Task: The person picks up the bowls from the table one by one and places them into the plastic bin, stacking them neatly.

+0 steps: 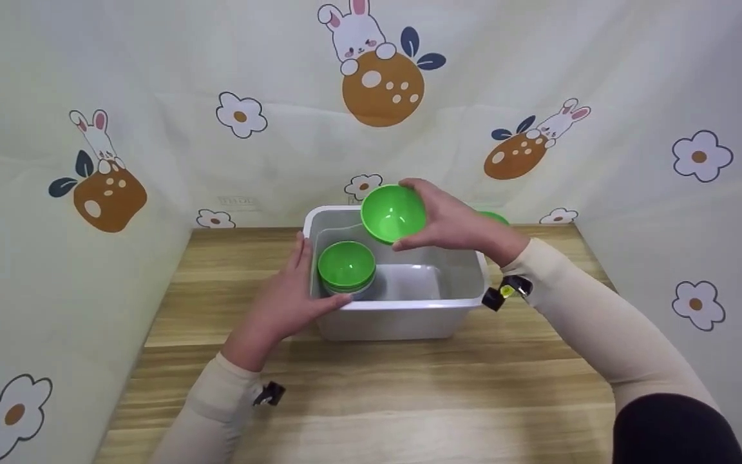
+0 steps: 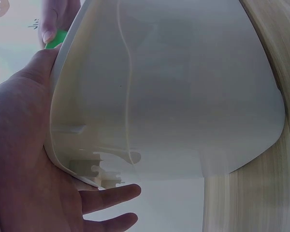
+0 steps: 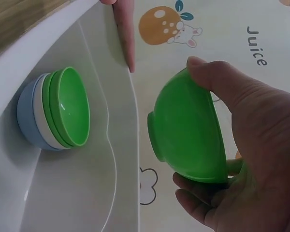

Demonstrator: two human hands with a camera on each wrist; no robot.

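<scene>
My right hand (image 1: 451, 219) grips a green bowl (image 1: 391, 212) by its rim, above the back of a grey-white tub (image 1: 403, 322). The bowl is tilted, its inside facing me; in the right wrist view the thumb and fingers span its outer edge. Inside the tub, at the left, stands a nested stack of bowls (image 3: 73, 106), with green ones on top and white and blue ones below. My left hand (image 1: 286, 299) rests on the tub's left corner, its thumb on the front rim and its fingers extended along the left side.
A green rim (image 1: 493, 217) shows behind the right wrist; the rest of that object is hidden. The tub stands on a wood-grain table (image 1: 409, 399). Pale cloth (image 1: 281, 167) printed with rabbits and flowers encloses the back and sides.
</scene>
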